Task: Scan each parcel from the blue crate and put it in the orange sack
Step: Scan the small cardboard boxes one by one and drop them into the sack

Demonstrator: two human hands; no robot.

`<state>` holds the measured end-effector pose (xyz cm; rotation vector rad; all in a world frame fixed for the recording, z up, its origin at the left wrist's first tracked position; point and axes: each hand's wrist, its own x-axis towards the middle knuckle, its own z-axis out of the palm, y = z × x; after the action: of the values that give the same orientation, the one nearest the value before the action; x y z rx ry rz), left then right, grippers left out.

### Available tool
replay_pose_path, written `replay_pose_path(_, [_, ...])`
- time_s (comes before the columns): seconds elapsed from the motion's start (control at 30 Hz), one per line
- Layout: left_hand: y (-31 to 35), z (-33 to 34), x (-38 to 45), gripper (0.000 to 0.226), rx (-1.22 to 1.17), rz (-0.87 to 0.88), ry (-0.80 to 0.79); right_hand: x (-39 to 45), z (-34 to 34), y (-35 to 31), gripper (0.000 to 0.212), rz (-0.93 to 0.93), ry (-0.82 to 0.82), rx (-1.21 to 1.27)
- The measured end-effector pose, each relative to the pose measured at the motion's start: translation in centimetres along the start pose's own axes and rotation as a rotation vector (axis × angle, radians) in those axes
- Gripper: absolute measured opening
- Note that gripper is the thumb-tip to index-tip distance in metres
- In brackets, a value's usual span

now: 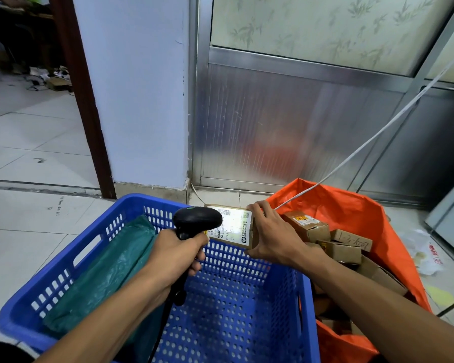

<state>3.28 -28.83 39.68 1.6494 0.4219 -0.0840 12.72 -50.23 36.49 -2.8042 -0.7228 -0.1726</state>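
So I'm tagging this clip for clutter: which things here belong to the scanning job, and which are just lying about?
Job:
- scanner in left hand
- labelled box in right hand
- blue crate
- green bag
- orange sack
- boxes in sack

Lying about:
- white cable
- crumpled wrapper

white cable [372, 136], crumpled wrapper [427, 254], tiled floor [37, 142]

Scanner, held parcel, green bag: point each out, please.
scanner [197, 218], head view, top of its black head.
parcel [233, 226], head view, its white label.
green bag [108, 273], head view, middle of its plastic, inside the crate.
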Motion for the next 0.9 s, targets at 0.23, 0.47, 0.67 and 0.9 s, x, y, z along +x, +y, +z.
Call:
replay_pose_path(0.23, [0.0, 0.0, -0.1, 0.02, 0.008, -0.007, 0.007, 0.0, 0.0, -0.1, 0.096, -0.007, -0.002, -0.012])
replay_pose_path(0.47, [-0.1, 0.1, 0.1, 0.017, 0.018, -0.005, 0.005, 0.0, 0.1, 0.1, 0.098, -0.008, -0.008, -0.017])
replay_pose_path(0.67, [-0.1, 0.1, 0.0, 0.018, 0.031, -0.006, -0.014, 0.1, 0.5, 0.8, 0.1, 0.001, -0.003, -0.026])
replay_pose_path(0.9, [0.0, 0.2, -0.1, 0.021, 0.032, 0.004, -0.007, 0.3, -0.1, 2.2, 0.1, 0.082, -0.088, -0.038])
